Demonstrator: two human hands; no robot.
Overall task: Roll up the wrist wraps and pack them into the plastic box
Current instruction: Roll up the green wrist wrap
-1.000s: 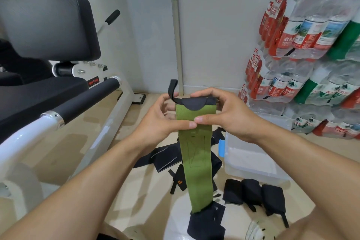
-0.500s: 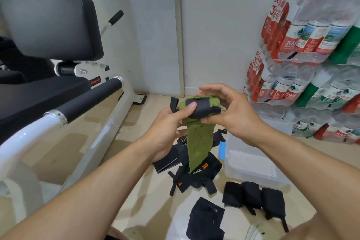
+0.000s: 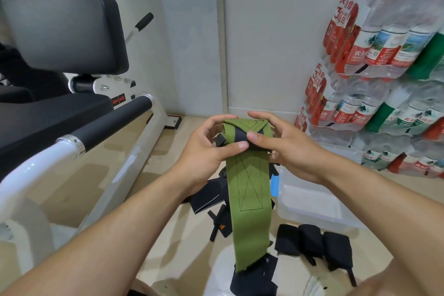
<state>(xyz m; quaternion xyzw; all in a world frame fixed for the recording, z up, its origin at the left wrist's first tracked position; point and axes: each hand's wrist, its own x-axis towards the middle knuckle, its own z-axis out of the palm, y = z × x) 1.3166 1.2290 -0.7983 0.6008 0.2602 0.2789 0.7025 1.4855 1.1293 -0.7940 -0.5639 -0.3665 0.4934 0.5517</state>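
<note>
Hands [image 3: 245,149] hold green wrap [image 3: 249,199] hanging downward.

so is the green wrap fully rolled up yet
No, partly rolled: the green wrap has a small roll between both hands, while its long tail hangs flat.

Head camera looks forward and down, close above the floor [image 3: 182,243].

left hand [image 3: 206,151] + right hand [image 3: 286,149] — grip green wrist wrap [image 3: 249,190] | tail hanging
</note>
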